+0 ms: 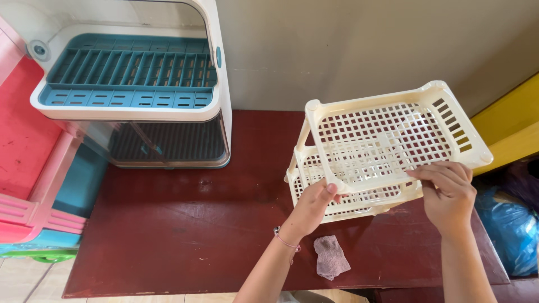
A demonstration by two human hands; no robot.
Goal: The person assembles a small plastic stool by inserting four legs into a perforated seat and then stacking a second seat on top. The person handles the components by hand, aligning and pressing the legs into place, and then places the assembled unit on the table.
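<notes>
Cream plastic rack, two stacked tiers of square-holed lattice trays joined by round corner posts, is sitting on the right half of the dark red-brown desk. The desk top is smooth, scuffed and faintly glossy. The rack's long axis is running left to right, rising slightly toward the far right; the upper tier is tilting, its slotted end wall pointing right toward the yellow surface.

Left hand is gripping the near-left corner of the rack, thumb over the rim of the upper tray, fingers curling closed around the edge and post. A thin pink bracelet is circling that wrist.

Right hand is closing on the near-right edge of the upper tray, fingers bent over the rim, pinching it.

A small crumpled pinkish-grey cloth is lying on the desk just near of the rack, between the two forearms.

Far left, a white dish-drainer cabinet with a ribbed teal tray is standing against the wall. A blue plastic bag is slumping at right.
</notes>
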